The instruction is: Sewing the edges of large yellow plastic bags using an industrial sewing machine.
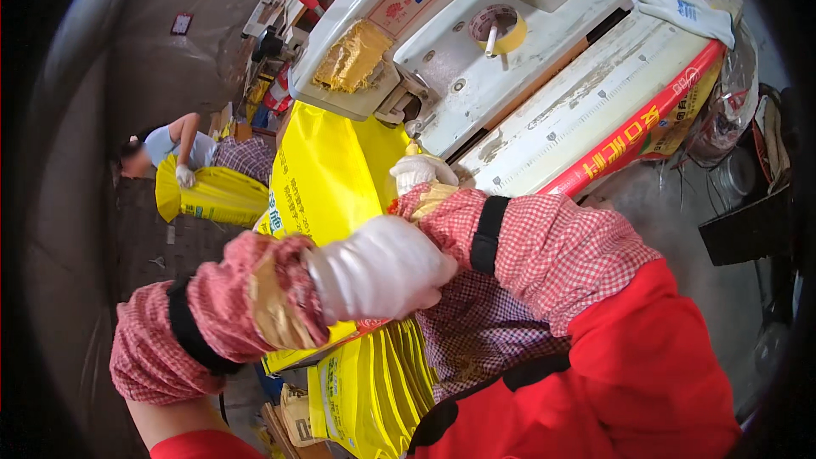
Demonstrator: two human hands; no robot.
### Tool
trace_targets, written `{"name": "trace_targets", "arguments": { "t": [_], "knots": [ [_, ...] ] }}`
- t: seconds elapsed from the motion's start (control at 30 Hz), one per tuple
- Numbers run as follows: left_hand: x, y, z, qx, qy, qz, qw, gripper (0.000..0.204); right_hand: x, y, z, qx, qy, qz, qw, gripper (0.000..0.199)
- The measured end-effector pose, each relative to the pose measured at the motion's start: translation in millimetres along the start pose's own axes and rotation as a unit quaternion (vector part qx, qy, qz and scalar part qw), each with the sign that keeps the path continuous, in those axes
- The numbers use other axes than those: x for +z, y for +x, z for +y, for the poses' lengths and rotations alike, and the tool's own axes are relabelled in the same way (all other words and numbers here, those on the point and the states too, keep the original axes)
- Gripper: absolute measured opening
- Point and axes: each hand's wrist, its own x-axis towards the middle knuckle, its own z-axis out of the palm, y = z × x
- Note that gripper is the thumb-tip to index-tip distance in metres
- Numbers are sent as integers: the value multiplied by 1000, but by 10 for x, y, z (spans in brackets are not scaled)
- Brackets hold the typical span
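A large yellow printed bag (327, 170) hangs at the front of a white industrial sewing machine (425, 0), its upper part under the machine's head. My right hand (422, 172), in a white glove, is at the bag's right edge just below the needle area. Its fingers look closed on the bag's edge, partly hidden by the cuff. My left hand (378, 268), also white-gloved and a little blurred, lies in front of the bag beside my right sleeve. Its fingers are curled together; what they hold, if anything, is hidden.
Several yellow bags (374, 391) stand stacked below, by my lap. A tape roll (501, 30) sits on the machine, and a white glove (680, 4) lies at the table's far right. At left, another person (191, 149) bends over a yellow bag (221, 197).
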Motion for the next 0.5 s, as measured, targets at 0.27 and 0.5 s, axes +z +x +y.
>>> {"name": "trace_targets", "arguments": {
  "t": [0.27, 0.5],
  "knots": [
    [-390, -497, -745, -20, 203, 32, 978, 17, -119, -429, -93, -71, -156, 97, 980, 23],
    [433, -28, -17, 70, -31, 78, 994, 10, 723, 131, -908, 192, -877, -166, 409, 28]
  ]
}}
